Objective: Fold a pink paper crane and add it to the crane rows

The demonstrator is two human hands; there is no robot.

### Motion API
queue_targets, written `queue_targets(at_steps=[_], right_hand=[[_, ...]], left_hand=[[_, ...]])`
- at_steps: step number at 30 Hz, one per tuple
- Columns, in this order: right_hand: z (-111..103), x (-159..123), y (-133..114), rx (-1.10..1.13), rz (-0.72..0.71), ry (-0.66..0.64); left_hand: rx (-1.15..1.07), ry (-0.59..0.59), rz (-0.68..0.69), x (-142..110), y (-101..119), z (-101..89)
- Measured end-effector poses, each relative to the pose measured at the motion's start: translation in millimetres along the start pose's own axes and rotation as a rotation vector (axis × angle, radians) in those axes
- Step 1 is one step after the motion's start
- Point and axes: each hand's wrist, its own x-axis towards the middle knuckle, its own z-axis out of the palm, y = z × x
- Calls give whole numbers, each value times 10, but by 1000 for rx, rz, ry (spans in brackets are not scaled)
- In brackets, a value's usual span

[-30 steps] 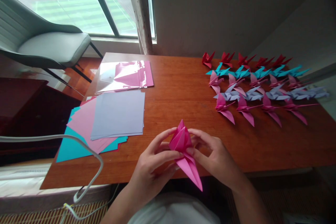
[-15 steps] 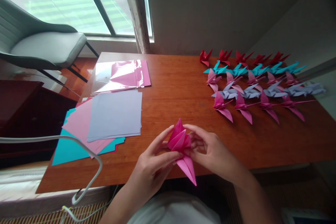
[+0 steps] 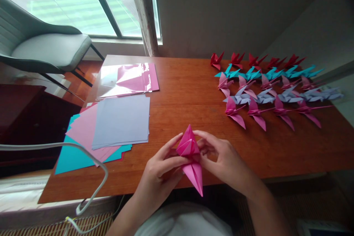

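Between my two hands, just above the table's front edge, is a bright pink origami crane [image 3: 189,148]. One point of it aims away from me and a creased, pointed flap hangs toward my lap. My left hand [image 3: 163,166] pinches its left side, thumb across the middle folds and index finger by the upper point. On the other side my right hand [image 3: 218,153] grips the paper, index fingertip near the upper point and the other fingers curled, partly hidden behind the folds.
Rows of finished cranes in dark pink [image 3: 257,112], lilac [image 3: 265,96], light pink [image 3: 268,82], turquoise [image 3: 272,73] and red [image 3: 256,60] stand at the right. Lilac sheets [image 3: 121,121] and a glossy paper packet [image 3: 153,77] lie at the left. A white cable [image 3: 91,158] arcs before the table.
The lower flap of the pink crane has swung slightly left, and its middle folds have turned a little. Both hands keep their hold in nearly the same place.
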Motion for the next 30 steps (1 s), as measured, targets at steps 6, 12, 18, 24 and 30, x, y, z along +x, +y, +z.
queue_targets(at_steps=[6, 12, 18, 24, 30], right_hand=[[-25, -63, -53, -98, -102, 25], [-71, -143, -104, -172, -263, 39], [-58, -173, -150, -97, -291, 21], [-54, -163, -114, -90, -226, 31], [-24, -159, -80, -68, -194, 42]], left_hand=[[114, 47, 113, -42, 38, -20], [219, 13, 249, -165, 67, -60], [330, -59, 307, -167, 149, -93], [143, -9, 195, -69, 185, -48], [-74, 94, -2, 19, 149, -2]])
